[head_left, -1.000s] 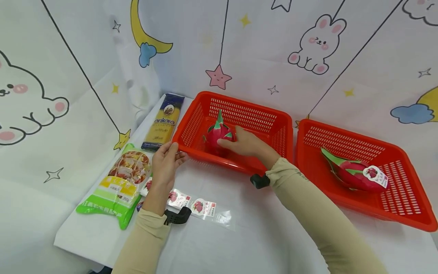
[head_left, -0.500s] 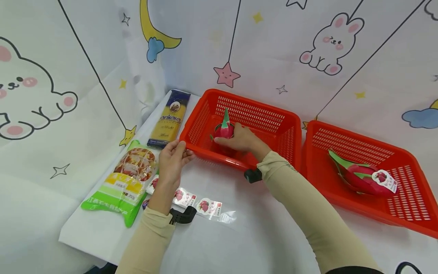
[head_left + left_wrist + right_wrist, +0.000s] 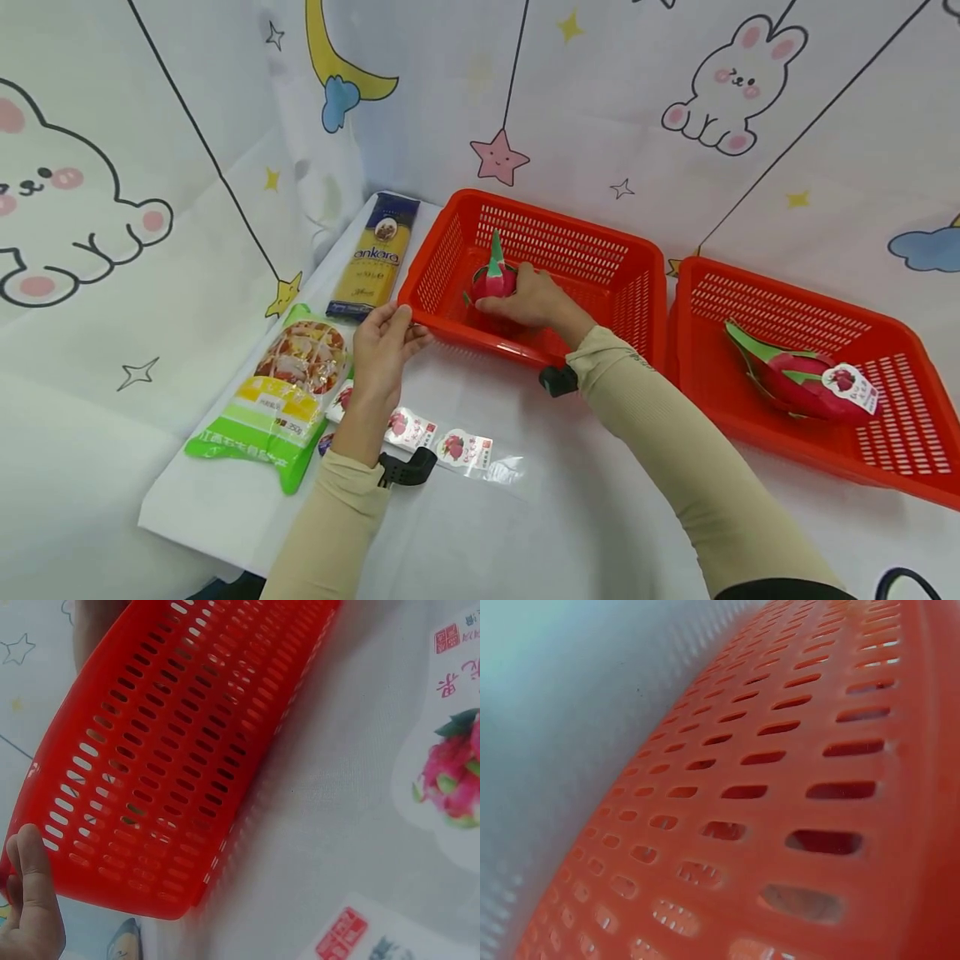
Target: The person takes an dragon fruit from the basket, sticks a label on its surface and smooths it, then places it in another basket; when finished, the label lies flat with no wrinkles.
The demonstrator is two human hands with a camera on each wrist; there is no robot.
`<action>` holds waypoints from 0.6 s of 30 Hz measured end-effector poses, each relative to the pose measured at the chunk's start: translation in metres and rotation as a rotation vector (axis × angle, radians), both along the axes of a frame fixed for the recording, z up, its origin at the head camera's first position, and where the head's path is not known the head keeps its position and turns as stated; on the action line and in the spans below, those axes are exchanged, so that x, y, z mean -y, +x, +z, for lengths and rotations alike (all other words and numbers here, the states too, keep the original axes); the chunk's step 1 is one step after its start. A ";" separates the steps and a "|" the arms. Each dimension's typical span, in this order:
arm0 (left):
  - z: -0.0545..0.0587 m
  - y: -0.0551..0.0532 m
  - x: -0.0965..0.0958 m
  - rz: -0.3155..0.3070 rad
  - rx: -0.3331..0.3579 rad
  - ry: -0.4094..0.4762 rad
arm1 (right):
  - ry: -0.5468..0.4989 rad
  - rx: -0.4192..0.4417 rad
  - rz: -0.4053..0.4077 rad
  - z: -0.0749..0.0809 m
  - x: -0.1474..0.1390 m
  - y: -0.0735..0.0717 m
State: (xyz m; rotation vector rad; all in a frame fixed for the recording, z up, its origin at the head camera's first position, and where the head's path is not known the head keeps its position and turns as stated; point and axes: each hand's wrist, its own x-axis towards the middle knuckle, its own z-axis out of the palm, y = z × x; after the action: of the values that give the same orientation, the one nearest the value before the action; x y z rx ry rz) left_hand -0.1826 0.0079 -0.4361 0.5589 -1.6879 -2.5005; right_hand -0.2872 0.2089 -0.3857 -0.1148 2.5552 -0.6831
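Inside the left red plastic basket (image 3: 536, 354), my right hand (image 3: 536, 300) holds a pink dragon fruit (image 3: 495, 282) with green leaf tips, thumb in front and fingers behind it. Part of the fruit is hidden by that hand. My left hand (image 3: 381, 346) pinches the front left corner of the same basket's rim, thumb on top. The left wrist view shows fingers (image 3: 34, 870) at the rim beside the slotted wall (image 3: 150, 765). The right wrist view is filled mostly by the basket's slotted side (image 3: 780, 787).
A second red basket (image 3: 697, 383) on the right holds a dragon fruit (image 3: 810, 383) with a white label. On the left lie a pasta packet (image 3: 375, 258) and a green-and-yellow food bag (image 3: 273, 396). A strip of dragon fruit stickers (image 3: 463, 450) lies in front of the left basket.
My right hand has lowered the dragon fruit a little deeper into the left basket, then stayed there. My left hand keeps its hold on the rim. The head view has shifted slightly.
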 end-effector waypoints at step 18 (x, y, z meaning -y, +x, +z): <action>0.004 0.000 -0.005 0.010 0.022 -0.022 | -0.103 -0.124 -0.013 0.029 -0.026 0.008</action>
State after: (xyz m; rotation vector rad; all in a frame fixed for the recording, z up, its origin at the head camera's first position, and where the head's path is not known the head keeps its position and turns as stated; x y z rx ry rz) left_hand -0.1822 0.0131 -0.4323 0.5934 -1.7129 -2.4750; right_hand -0.2795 0.2349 -0.3562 -0.1804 2.6403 -0.8372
